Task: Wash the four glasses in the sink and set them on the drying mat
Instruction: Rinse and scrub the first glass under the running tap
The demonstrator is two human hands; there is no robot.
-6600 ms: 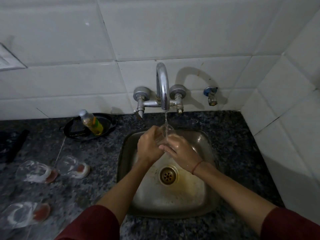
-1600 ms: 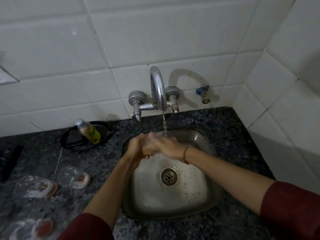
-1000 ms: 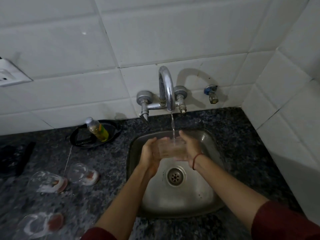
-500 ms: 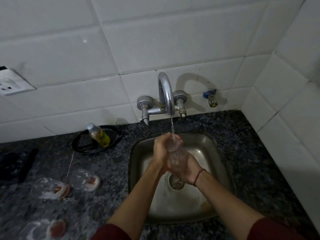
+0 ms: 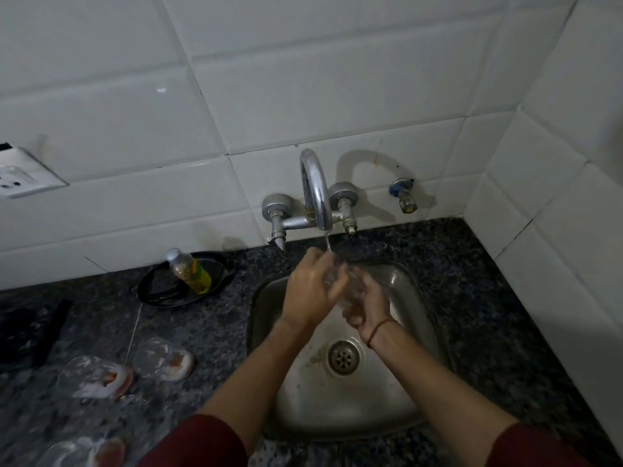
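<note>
Gripping one clear glass (image 5: 350,286): left hand (image 5: 312,291) curled over it, right hand (image 5: 367,308) cupped underneath, right under the tap (image 5: 317,190) trickle above the sink (image 5: 421,298). Three more glasses (image 5: 91,372) (image 5: 158,357) (image 5: 77,453) lie tipped over on the counter (image 5: 209,332), off left.

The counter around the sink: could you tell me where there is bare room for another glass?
Right of the sink, the granite up to the tiled wall is bare. A narrower free strip lies between the sink's left rim and the three lying glasses. Around them it is crowded: black dish with bottle, dark object.
</note>
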